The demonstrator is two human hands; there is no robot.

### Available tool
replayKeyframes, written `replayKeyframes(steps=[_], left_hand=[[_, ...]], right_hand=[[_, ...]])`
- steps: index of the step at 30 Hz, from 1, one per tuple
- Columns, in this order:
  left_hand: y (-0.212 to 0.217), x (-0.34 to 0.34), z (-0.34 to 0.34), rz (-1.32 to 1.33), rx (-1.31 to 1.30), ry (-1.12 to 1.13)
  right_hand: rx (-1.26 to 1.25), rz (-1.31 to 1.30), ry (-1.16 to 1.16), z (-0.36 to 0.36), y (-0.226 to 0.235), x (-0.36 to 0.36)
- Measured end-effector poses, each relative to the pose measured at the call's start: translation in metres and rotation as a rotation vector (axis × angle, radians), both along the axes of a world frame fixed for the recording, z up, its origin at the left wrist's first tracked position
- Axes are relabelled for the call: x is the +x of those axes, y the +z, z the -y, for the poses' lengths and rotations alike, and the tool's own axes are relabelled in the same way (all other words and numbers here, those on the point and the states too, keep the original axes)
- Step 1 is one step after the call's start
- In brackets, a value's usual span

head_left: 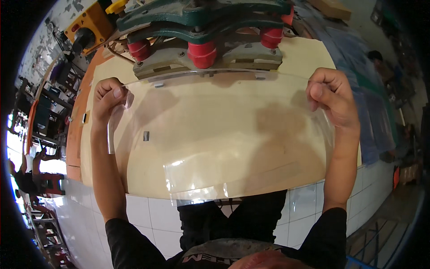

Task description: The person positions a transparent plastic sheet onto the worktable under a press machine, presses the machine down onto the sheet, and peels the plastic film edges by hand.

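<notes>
The work surface is a table with a flat cream-coloured top (313, 51); an orange band borders its left edge. At the middle of its far edge stands a machine of dark-green cast metal with red cylindrical mounts and a grey base (199, 18). The machine runs out of view at the top.

A thin, flexible, transparent plastic sheet (215, 130) extends over the table from just before the machine to the near edge, where its lower border appears to overhang. Its far border bows toward the machine base; whether it touches the base cannot be determined.

A yellow control box with a black knob (89, 29) is located beyond the far left corner of the table.

The left hand (107, 96) is closed in a pinch, thumb over curled fingers, on the sheet's far left corner. The right hand (335, 96) grips the far right corner likewise.

Three small grey rectangular pieces (146, 136) show within the sheet's outline; whether they lie on or under it is unclear.

Step in hand, as judged: spreading and positioning the sheet. The next move likely calls for equal tension at both corners, a level far border, and clearance from the machine base.
</notes>
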State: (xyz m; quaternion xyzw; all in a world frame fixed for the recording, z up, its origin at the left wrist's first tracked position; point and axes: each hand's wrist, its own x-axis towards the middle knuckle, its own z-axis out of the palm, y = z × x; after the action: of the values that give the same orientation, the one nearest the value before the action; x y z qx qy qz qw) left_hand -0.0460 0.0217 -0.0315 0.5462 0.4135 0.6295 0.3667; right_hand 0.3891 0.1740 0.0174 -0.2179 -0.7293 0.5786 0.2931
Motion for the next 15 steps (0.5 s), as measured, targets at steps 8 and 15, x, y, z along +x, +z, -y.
replayKeyframes(steps=[8, 15], left_hand=[[-0.001, 0.005, 0.001, 0.053, -0.008, 0.02], [-0.002, 0.015, 0.003, 0.076, -0.007, -0.059]], right_hand=[[0.047, -0.011, 0.057, 0.0, 0.004, 0.006], [0.35, -0.044, -0.015, 0.014, 0.009, 0.005]])
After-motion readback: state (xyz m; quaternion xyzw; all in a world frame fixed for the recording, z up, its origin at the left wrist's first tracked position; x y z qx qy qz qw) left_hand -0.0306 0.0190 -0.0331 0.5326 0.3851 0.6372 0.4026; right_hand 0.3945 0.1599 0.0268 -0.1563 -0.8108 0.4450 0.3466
